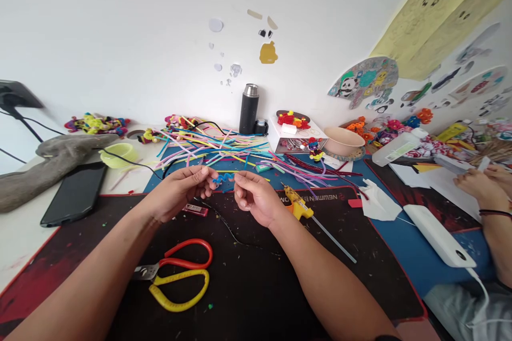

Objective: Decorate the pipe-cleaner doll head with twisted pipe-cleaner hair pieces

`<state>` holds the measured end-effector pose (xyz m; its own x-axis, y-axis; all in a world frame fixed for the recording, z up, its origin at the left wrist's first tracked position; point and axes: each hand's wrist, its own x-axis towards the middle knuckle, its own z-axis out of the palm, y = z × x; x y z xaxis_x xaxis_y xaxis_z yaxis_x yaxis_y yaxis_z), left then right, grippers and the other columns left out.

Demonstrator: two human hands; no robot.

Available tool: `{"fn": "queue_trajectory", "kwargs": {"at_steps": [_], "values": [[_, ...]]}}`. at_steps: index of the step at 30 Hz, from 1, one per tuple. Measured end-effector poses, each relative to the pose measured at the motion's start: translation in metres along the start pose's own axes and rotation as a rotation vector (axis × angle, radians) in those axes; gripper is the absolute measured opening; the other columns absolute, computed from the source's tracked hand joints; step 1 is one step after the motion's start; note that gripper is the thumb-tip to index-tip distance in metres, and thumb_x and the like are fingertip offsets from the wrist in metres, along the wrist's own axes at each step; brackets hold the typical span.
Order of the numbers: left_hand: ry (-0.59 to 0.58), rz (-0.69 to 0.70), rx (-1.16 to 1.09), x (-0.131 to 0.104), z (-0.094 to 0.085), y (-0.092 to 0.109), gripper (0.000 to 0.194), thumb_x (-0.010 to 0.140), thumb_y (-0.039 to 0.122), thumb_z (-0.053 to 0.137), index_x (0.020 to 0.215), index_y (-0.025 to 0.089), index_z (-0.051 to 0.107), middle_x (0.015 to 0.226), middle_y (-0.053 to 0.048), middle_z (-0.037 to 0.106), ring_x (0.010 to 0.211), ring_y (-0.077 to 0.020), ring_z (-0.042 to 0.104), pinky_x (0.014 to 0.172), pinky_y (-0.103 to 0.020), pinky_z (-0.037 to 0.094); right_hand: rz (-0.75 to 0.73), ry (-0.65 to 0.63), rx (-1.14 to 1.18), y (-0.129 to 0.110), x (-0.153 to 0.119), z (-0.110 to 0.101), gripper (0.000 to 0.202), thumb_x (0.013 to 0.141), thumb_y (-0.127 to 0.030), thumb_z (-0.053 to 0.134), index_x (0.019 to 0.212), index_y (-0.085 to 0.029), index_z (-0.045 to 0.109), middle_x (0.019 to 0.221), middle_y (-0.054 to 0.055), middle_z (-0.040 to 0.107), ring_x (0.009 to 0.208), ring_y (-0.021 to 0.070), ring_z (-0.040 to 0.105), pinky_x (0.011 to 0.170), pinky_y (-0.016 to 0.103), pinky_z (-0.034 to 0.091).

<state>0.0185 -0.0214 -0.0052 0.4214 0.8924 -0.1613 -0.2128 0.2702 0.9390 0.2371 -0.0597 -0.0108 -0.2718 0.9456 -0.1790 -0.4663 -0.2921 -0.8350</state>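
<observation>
While both forearms stretch across the dark mat [248,293], it's all happening at the fingertips: a short, wavy blue pipe cleaner [224,177] sits between the two hands, up above the mat's far edge. Left hand [188,186] has one end, thumb and forefinger closed in a pinch, other fingers curled. Right hand [256,196] matches it at the opposite end, thumb and finger together on the blue fuzz, the rest loosely bent.

Down below, nearer the left forearm, scissors [176,277] with one red and one yellow handle lie flat, handles spread. Just beyond the right wrist, there's a yellow glue gun [299,206], a pale glue stick [334,240] poking out of its back. Past the hands, a jumble of colourful pipe cleaners [212,145] sprawls over the worktop [24,256], with a black flask [249,109] upright behind. Over on the left, a phone [76,194]; far right, a power bank [440,235], and beyond it a co-worker's hand [476,186] near some white paper [448,186].
</observation>
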Motion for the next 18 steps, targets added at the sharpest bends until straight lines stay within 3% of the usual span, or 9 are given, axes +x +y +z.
{"fn": "queue_trajectory", "kwargs": {"at_steps": [5, 18], "values": [[-0.025, 0.004, 0.015, 0.0009, -0.0031, -0.0022, 0.049, 0.069, 0.058, 0.1, 0.091, 0.018, 0.085, 0.08, -0.006, 0.078, 0.068, -0.0147, 0.067, 0.063, -0.023, 0.053, 0.003, 0.004, 0.0, 0.0012, 0.0003, -0.0015, 0.043, 0.073, -0.048, 0.095, 0.087, -0.02, 0.065, 0.063, -0.006, 0.06, 0.045, 0.0071, 0.045, 0.044, 0.024, 0.02], [-0.042, -0.018, 0.08, -0.0048, 0.0059, 0.0052, 0.047, 0.065, 0.058, 0.102, 0.077, 0.018, 0.08, 0.076, -0.005, 0.075, 0.068, -0.0162, 0.065, 0.065, -0.025, 0.051, 0.009, 0.013, 0.006, 0.0009, -0.0003, -0.0004, 0.045, 0.071, -0.049, 0.096, 0.088, -0.02, 0.066, 0.062, -0.007, 0.06, 0.044, 0.0072, 0.046, 0.043, 0.023, 0.02]]}}
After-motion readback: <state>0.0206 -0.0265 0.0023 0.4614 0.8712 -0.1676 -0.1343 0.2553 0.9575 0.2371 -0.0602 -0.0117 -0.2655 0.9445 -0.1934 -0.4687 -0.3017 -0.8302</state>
